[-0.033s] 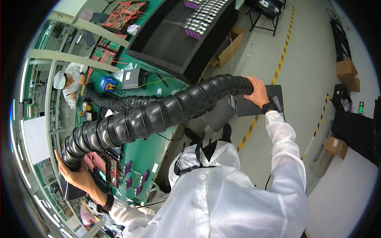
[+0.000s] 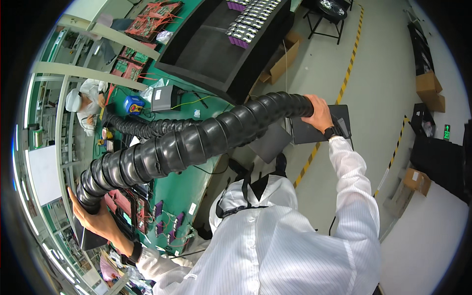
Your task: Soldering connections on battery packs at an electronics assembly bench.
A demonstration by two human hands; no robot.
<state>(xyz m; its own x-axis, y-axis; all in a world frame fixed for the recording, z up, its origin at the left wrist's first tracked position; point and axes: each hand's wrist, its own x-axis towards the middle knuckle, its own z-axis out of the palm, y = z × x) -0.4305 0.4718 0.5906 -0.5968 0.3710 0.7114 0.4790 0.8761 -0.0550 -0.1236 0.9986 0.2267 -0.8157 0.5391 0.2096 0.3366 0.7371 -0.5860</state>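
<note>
A thick black ribbed duct hose (image 2: 196, 142) runs across the view from lower left to upper right, above the green bench. My left hand (image 2: 96, 220) grips its lower left end from beneath, fingers partly hidden behind the rings. At the other end, my right hand (image 2: 318, 114) is wrapped over the hose, where it looks narrower. Behind the near stretch, another ribbed black stretch (image 2: 162, 127) lies over the bench; whether it belongs to the same hose I cannot tell.
The green bench (image 2: 183, 189) carries a large black tray (image 2: 204, 54) with purple battery cells (image 2: 246, 33), a dark box (image 2: 165, 98) and red-edged circuit boards (image 2: 152, 22). Across the bench sits a person (image 2: 88, 101) in white. Cardboard boxes (image 2: 282, 59) and a stool (image 2: 330, 12) stand on the floor.
</note>
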